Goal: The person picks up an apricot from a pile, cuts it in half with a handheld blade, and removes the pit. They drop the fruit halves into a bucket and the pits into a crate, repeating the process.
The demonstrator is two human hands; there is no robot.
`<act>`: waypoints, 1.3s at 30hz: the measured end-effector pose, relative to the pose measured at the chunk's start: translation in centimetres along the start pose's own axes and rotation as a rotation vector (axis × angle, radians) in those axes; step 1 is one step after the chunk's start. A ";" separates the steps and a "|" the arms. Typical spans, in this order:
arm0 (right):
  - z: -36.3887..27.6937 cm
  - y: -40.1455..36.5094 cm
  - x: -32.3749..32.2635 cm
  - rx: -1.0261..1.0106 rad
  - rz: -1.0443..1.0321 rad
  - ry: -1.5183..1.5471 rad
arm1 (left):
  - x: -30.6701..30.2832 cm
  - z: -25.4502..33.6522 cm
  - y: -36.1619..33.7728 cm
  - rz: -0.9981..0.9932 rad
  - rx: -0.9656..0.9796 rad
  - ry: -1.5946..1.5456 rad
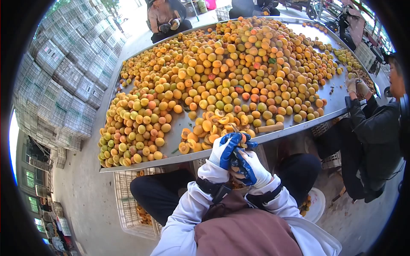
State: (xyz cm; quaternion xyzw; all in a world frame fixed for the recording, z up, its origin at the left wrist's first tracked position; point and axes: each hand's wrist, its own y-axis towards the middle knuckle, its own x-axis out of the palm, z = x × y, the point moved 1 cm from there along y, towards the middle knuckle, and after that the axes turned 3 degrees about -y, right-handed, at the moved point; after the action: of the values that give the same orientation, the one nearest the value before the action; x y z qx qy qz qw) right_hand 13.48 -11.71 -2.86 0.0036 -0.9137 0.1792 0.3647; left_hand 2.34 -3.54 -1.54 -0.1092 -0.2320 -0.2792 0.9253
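Note:
Both my hands, in white gloves with blue coated palms, meet just beyond the near edge of a metal table (171, 157). My left hand (227, 150) is closed around a small orange apricot (244, 139), its fingers curled. My right hand (249, 167) is closed just below and touches the left; what its fingers hold is too small to make out. Halved apricots (207, 126) lie in a pile right beyond my hands. A wooden stick-like handle (269, 128) rests at the table edge, to the right. Whole apricots (239, 55) cover much of the table.
A co-worker (371, 123) sits at the right, hands over the table. Another person (165, 19) works at the far side. A plastic crate (128, 200) with apricot pieces stands below left, a white bucket (315, 205) below right. Stacked crates (64, 77) rise at the left.

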 end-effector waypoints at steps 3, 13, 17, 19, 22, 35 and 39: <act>1.2 0.4 -0.9 -0.031 -0.025 0.065 | 1.6 1.3 -0.9 0.004 -0.058 -0.057; -1.5 -0.6 -0.3 -0.650 0.423 -0.715 | -1.6 -0.3 -0.1 0.133 0.147 0.179; -0.6 0.2 -0.5 -0.656 0.466 -0.808 | -1.0 -1.3 -0.4 0.196 0.309 0.698; -0.1 0.5 -0.8 -0.625 0.452 -0.819 | -2.2 -2.1 -0.3 0.149 0.393 0.892; 0.1 0.9 -1.1 -0.627 0.411 -0.839 | -3.0 -3.1 -0.2 0.047 0.664 1.148; 0.7 1.1 0.0 -0.714 0.513 -0.711 | -0.4 -2.5 -1.0 0.106 0.178 0.600; 0.0 1.6 -0.9 -0.541 0.519 -0.424 | -0.1 -2.2 -1.6 0.077 0.169 0.764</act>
State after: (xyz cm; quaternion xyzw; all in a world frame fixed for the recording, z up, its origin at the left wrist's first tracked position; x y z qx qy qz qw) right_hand 13.88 -10.37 -3.99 -0.2853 -0.9531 0.0144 0.0997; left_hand 2.15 -5.57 -3.37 0.0708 0.1114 -0.2449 0.9605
